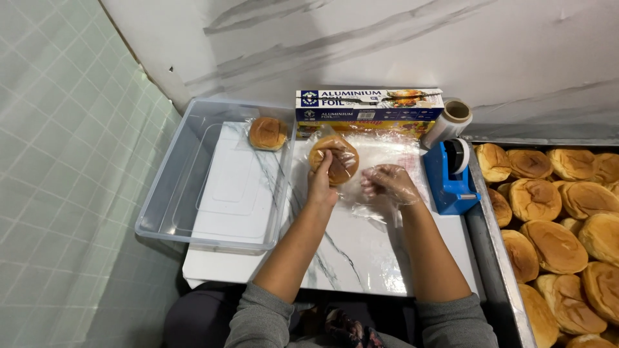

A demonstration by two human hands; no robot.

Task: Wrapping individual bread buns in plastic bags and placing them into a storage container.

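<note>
Leftmost, a wrapped golden bun (pixel 267 133) lay in the clear plastic tub (pixel 169 193). Beside it the left hand (pixel 320 185) closed its fingers on a round bun in clear film (pixel 334 159) above the marbled white desk (pixel 348 258). The gloved right hand (pixel 391 183), fingers loosely curled, pressed the film's loose edge; wrapping seemed half done, needing a snug fold next.

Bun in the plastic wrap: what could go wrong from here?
1. The left hand alone holds the bun; the gloved right hand only presses the plastic wrap, so the thin film may bunch or cling to the glove.
2. The tape dispenser sits close beside the right hand; an elbow or wrist sweep could knock it toward the tray of buns.
3. The wrapped bun lies in the clear bin, whose near end seems to overhang the counter; it might tip.
</note>
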